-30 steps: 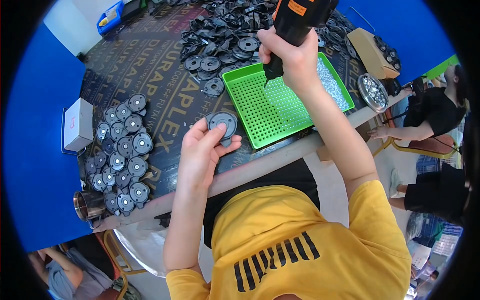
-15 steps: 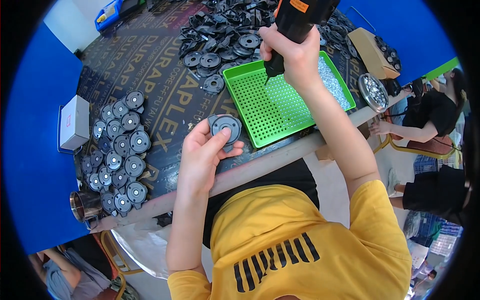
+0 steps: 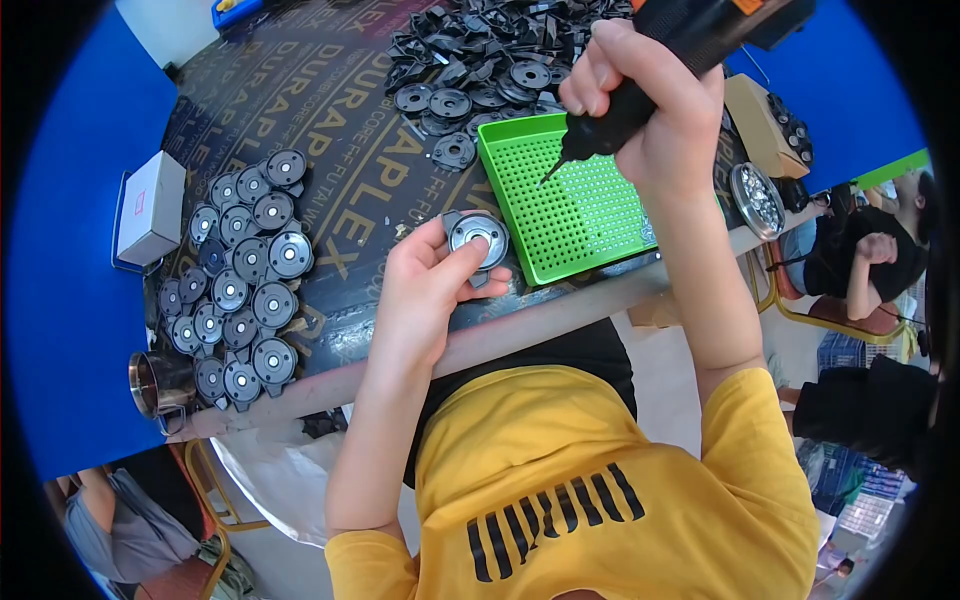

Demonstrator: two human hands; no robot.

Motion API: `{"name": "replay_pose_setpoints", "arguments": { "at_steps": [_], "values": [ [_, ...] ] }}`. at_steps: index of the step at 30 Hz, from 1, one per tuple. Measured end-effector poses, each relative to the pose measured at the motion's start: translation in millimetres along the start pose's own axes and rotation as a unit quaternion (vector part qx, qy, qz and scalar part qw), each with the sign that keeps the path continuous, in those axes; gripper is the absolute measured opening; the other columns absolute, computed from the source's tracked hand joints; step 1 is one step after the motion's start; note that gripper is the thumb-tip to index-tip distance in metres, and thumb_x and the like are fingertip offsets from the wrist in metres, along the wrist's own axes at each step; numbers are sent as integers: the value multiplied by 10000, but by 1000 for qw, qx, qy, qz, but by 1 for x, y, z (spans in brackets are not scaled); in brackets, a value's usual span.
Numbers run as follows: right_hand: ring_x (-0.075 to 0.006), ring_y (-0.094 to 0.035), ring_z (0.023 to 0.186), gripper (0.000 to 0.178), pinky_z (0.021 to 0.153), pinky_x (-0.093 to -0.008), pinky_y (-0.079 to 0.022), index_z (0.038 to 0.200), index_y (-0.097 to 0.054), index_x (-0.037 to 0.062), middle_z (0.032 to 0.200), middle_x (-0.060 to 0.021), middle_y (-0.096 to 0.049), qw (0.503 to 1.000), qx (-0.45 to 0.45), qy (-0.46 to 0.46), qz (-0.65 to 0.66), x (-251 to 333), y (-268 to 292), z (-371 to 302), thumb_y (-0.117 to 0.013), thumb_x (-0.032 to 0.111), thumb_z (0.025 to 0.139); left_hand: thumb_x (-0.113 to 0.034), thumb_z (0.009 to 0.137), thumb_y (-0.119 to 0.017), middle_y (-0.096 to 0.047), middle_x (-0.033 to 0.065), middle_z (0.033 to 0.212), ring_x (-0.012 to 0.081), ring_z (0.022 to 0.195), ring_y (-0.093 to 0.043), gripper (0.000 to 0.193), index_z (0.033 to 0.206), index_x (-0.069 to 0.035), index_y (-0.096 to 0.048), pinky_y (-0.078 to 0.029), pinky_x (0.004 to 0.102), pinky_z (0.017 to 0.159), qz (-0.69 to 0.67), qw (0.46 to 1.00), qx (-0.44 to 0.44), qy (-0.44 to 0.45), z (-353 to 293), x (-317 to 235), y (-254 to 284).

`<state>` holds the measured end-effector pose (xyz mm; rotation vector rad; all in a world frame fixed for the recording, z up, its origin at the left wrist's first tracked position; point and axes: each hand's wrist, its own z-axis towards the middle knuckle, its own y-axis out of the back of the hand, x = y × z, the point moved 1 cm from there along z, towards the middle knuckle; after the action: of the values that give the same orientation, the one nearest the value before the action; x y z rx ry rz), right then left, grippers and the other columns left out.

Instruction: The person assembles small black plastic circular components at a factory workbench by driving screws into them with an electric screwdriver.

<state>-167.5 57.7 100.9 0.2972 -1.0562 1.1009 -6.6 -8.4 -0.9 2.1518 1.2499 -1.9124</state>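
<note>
My left hand (image 3: 425, 280) pinches a round black plastic part (image 3: 490, 252) with small tabs, its thumb pressed on the middle of the face. My right hand (image 3: 665, 120) is wrapped round a black power screwdriver (image 3: 630, 105) with an orange label. The driver is tilted, its thin bit pointing down and left above the green perforated tray (image 3: 534, 272). A tiny bright spot shows at the bit's tip; I cannot make out whether it is a screw. Small shiny pieces lie in the tray, partly hidden behind my right forearm.
Similar round parts (image 3: 252, 258) lie grouped at the left, beside a white box (image 3: 150, 212) and a metal cup (image 3: 160, 385). A heap of black parts (image 3: 480, 50) fills the back. At the right are a round metal dish (image 3: 757, 200), a cardboard box (image 3: 762, 125) and a seated person (image 3: 865, 245).
My right hand has moved right with the screwdriver, which now leans more, its bit pointing left. The left hand still holds the round part. The whole view has shifted slightly.
</note>
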Motion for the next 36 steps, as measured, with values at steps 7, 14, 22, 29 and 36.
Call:
{"name": "replay_pose_setpoints", "arguments": {
  "at_steps": [7,14,22,29,36],
  "values": [
    [-153,-483,464,61,472,-293,-403,826,-484,-21,591,-73,-479,997,66,5,-28,-5,-47,-15,-502,-12,769,-37,821,-527,-594,70,820,138,665,-600,115,921,20,-533,-536,252,583,-19,1000,8,3,2,0,1],
    [-149,-480,467,194,469,-289,-402,956,-457,-26,589,-71,-491,997,74,-9,-31,-14,-58,-17,-510,-22,769,-38,831,-518,-592,64,822,135,665,-597,128,946,16,-529,-537,253,593,-28,999,16,5,1,1,3],
    [-69,-526,460,147,412,-200,-417,690,-505,38,569,-4,-538,998,61,-12,-24,-21,-61,-16,-649,24,663,-43,833,-515,-588,60,829,126,671,-593,142,962,19,-524,-536,253,600,-34,999,25,10,1,1,3],
    [-54,-502,489,152,447,-206,-402,700,-507,41,575,19,-525,997,64,-2,-45,-31,-64,-20,-650,34,650,-43,835,-513,-584,57,823,122,667,-590,128,946,20,-518,-533,251,608,-26,999,19,10,2,5,4],
    [-33,-467,505,137,466,-205,-382,715,-528,31,577,40,-508,991,89,50,-81,-31,-62,-26,-647,31,648,-33,838,-505,-583,62,818,126,664,-590,128,952,25,-511,-532,247,604,-19,999,25,-2,2,5,4]
  ]
}}
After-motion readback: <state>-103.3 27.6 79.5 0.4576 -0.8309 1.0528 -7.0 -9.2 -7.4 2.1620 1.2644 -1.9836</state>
